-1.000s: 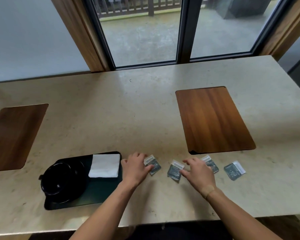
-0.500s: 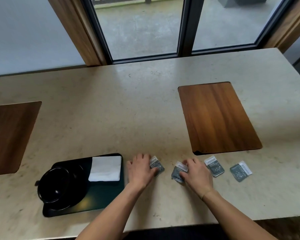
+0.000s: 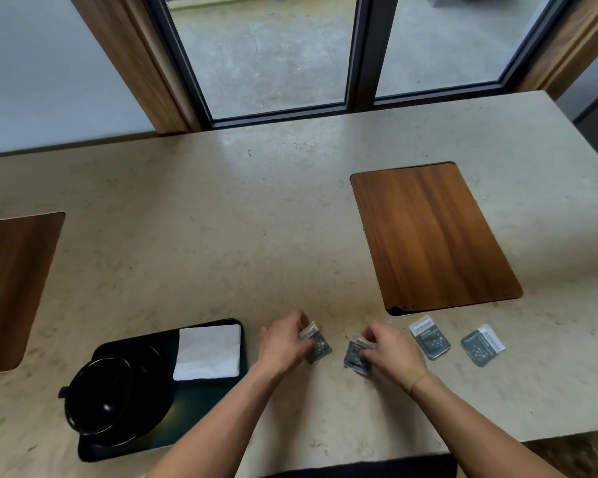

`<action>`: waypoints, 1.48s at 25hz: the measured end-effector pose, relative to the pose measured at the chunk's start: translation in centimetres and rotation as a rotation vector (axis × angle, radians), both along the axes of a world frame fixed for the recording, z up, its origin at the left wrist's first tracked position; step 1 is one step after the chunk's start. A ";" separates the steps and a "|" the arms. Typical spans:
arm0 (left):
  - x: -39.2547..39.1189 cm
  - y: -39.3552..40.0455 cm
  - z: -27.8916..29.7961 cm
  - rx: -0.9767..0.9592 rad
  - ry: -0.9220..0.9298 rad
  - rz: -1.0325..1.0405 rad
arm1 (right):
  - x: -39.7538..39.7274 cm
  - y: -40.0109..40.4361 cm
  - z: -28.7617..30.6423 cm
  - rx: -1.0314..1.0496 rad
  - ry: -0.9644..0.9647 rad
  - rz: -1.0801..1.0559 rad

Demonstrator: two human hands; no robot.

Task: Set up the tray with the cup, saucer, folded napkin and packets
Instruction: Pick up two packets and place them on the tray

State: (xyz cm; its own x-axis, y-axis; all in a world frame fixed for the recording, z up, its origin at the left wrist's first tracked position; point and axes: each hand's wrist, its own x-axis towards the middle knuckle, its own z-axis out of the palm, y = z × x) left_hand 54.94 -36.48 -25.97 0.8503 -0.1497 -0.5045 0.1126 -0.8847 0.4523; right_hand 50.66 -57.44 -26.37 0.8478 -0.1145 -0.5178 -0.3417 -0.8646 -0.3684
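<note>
Beside the tray (image 3: 221, 408), left hand (image 3: 283, 346) and right hand (image 3: 390, 353) now each pinching a packet, fingers curled, earlier flat.

Place: a café or hotel room, maybe.
Surface (image 3: 221, 208): long pale stone, wood panels (image 3: 432, 236) set in.
Behind: big glass doors (image 3: 266, 53), paved yard outside.
</note>
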 end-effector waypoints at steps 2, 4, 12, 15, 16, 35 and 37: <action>0.6 0.4 -0.2 -0.031 0.026 -0.020 | -0.1 -0.4 0.1 0.052 0.030 -0.033; 1.0 0.7 -0.3 -0.068 0.067 -0.037 | -0.4 -0.7 0.1 0.097 0.028 -0.065; 2.2 -0.7 0.7 -0.256 0.169 -0.019 | -2.4 -3.0 1.7 0.307 0.025 -0.295; 2.2 -2.4 1.1 -0.286 0.184 -0.023 | -3.9 -4.7 2.4 0.455 0.023 -0.422; 2.2 -3.1 1.1 -0.297 0.196 -0.036 | -4.5 -5.4 2.6 0.484 0.012 -0.455; -0.4 -18.2 1.3 -0.334 0.099 -0.127 | -9.3 -19.0 1.8 0.401 -0.182 -0.821; -0.4 -19.1 1.1 -0.309 0.082 -0.125 | -8.6 -19.4 1.3 0.405 -0.181 -0.837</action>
State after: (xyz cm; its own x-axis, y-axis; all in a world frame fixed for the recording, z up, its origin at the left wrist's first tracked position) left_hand 54.53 -55.56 -24.86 0.7740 -0.4067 -0.4853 0.0592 -0.7165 0.6950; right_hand 42.05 -76.87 -25.08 0.6427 -0.5624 -0.5202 -0.7014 -0.1590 -0.6948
